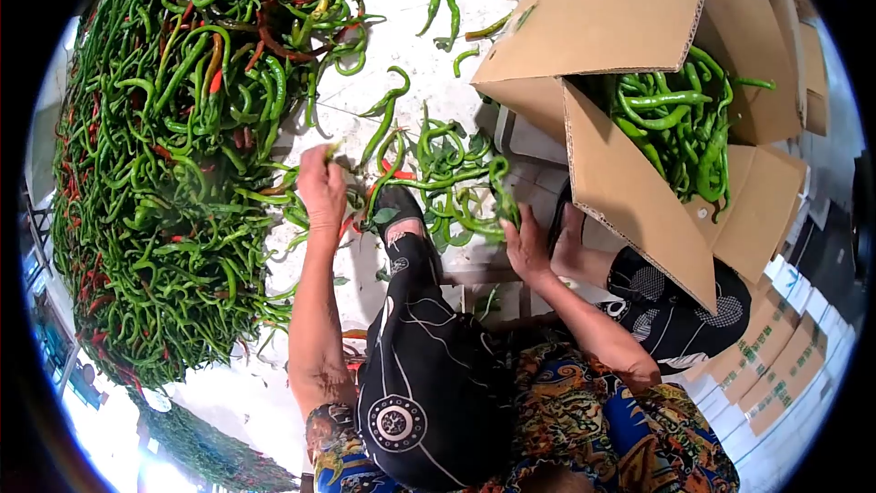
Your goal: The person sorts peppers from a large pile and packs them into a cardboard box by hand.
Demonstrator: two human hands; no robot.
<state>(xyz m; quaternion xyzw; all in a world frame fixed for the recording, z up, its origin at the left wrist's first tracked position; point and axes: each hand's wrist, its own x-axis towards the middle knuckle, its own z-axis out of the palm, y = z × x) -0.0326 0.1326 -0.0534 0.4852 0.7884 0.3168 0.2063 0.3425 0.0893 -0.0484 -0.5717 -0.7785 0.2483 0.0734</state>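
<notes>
My left hand (321, 187) is closed beside the large heap of long green chili peppers (182, 192), some of them red. A small, blurred greenish bit shows at its fingertips, too unclear to name. My right hand (527, 248) is closed around the lower end of a curled green chili pepper (499, 184), held upright between my legs and the box. Between my hands, loose green chili peppers (447, 173) lie on the pale floor with green leaves and a few red ones. The cardboard box (630, 192), tilted to the right, holds green chili peppers (671, 114).
My foot in a dark shoe (400, 210) stands among the loose peppers. Several peppers lie farther ahead on the floor (392, 23). Stacked cartons (776, 356) stand at the lower right. Another green heap (210, 447) is visible at the lower left. The box flaps stick out widely.
</notes>
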